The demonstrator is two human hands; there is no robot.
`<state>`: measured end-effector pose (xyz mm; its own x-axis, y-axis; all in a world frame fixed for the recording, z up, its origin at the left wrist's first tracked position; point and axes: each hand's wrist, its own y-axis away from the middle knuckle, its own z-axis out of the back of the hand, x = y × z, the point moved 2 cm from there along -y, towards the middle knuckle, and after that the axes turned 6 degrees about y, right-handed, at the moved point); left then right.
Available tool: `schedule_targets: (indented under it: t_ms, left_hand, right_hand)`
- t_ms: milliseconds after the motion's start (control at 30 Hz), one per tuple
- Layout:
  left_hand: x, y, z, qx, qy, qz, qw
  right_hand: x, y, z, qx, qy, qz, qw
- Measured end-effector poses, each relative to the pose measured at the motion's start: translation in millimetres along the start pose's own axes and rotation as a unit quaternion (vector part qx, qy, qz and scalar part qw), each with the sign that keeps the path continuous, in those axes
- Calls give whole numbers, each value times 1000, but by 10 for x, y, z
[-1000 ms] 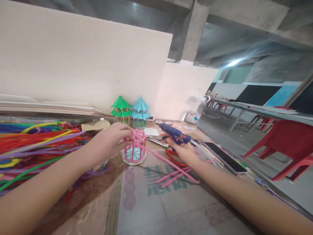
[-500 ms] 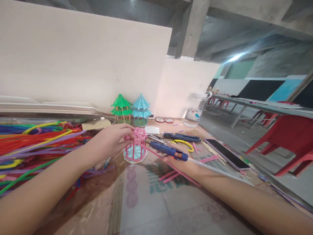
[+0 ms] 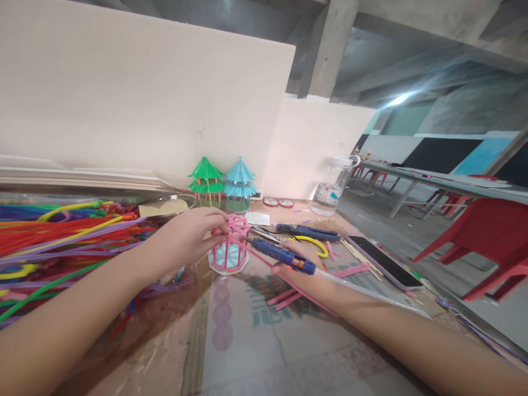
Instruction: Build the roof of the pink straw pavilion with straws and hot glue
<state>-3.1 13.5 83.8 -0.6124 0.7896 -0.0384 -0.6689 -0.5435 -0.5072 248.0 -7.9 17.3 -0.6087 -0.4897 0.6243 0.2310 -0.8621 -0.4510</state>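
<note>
A small pink pavilion frame [image 3: 226, 251] stands upright on a round light-blue base. My left hand [image 3: 200, 231] reaches in from its left, thumb and fingers pinched on a long pink pipe cleaner [image 3: 307, 295] at the frame's upper part. That pipe cleaner slants down to the right, past my right wrist. In my right hand [image 3: 303, 272] is a blue hot glue gun [image 3: 284, 256], its nozzle close to the right side of the frame. A clear glue stick [image 3: 367, 291] sticks out of its back, over my forearm. My left fingertips partly hide the frame's top.
Colourful pipe cleaners [image 3: 61, 247] heap up at left. Green [image 3: 206, 179] and blue [image 3: 240, 184] model pavilions stand behind. Around my right hand lie dark-blue pliers [image 3: 307, 231], yellow-handled scissors [image 3: 319, 246], pink strips [image 3: 350, 270] and a phone [image 3: 383, 262]. A water jug [image 3: 328, 192] stands at the back.
The glue gun has moved slightly left, its nozzle closer to the pink frame. My left hand keeps its pinch at the frame. The whole view has shifted a little.
</note>
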Motion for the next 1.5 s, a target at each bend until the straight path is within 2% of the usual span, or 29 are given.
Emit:
schedule_targets:
  t_ms: [1500]
  left_hand:
    - [-19,2,16,19,-8,16,1000]
  right_hand:
    - [-20,2,-33,-10,39,32,999]
